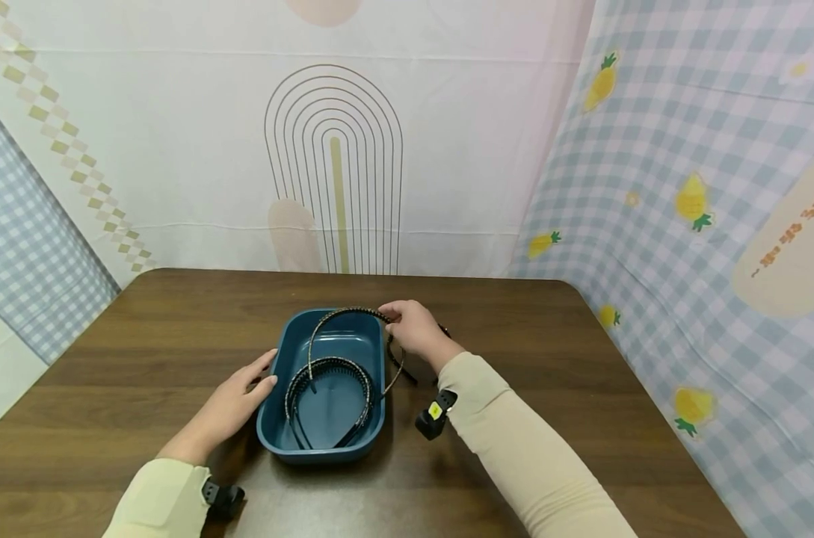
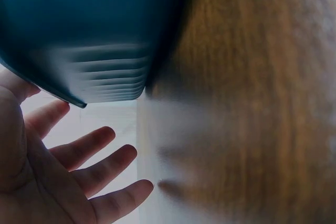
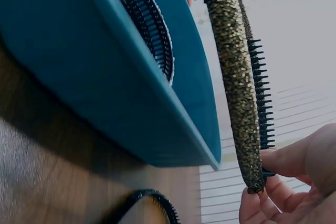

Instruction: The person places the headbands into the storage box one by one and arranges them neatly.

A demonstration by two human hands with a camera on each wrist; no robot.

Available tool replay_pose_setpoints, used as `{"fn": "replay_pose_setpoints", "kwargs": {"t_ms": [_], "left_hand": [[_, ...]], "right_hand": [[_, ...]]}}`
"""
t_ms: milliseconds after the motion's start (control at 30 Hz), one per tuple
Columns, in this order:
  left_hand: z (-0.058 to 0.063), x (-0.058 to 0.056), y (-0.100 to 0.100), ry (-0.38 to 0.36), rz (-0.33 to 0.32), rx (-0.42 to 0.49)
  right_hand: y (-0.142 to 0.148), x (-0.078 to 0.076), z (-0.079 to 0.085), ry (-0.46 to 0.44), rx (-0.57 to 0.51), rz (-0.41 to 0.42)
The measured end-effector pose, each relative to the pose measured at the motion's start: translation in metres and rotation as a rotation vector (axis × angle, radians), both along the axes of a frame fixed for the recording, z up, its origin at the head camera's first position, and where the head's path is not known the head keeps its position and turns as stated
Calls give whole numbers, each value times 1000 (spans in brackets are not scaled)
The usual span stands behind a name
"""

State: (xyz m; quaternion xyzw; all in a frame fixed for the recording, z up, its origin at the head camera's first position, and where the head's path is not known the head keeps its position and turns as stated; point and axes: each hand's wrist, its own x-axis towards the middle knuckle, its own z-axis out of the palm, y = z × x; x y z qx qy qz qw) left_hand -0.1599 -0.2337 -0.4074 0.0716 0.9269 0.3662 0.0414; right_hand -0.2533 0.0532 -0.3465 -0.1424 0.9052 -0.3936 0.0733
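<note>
A gold-glitter headband (image 1: 339, 311) with black comb teeth is pinched between the thumb and fingers of my right hand (image 1: 416, 329), above the right rim of the blue plastic bin (image 1: 326, 454). In the right wrist view, the glittery band (image 3: 239, 77) hangs tilted beside the bin wall. Inside the bin lie other dark headbands (image 1: 333, 363), toothed and overlapping. My left hand (image 1: 235, 400) rests against the left rim with its fingers spread; in the left wrist view the fingers (image 2: 100, 174) look extended.
Another black toothed headband (image 3: 149, 193) lies on the brown wooden table (image 1: 514, 448) right of the bin, partly hidden behind my right hand in the head view. A patterned white cloth (image 1: 460, 149) hangs behind the table, a blue checked one (image 1: 649, 246) along the right.
</note>
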Motion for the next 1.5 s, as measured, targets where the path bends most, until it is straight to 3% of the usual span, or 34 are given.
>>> {"fn": "replay_pose_setpoints", "kwargs": {"t_ms": [433,767,1500], "left_hand": [[0,0,-1,1,0,-9],[-1,-1,-2,43,-3,-6],[-1,-1,-1,46,-8,0]], "right_hand": [[-24,5,-1,-23,40,16],[-36,11,-8,-4,78,48],[-54,20,-10,86,278,62]]}}
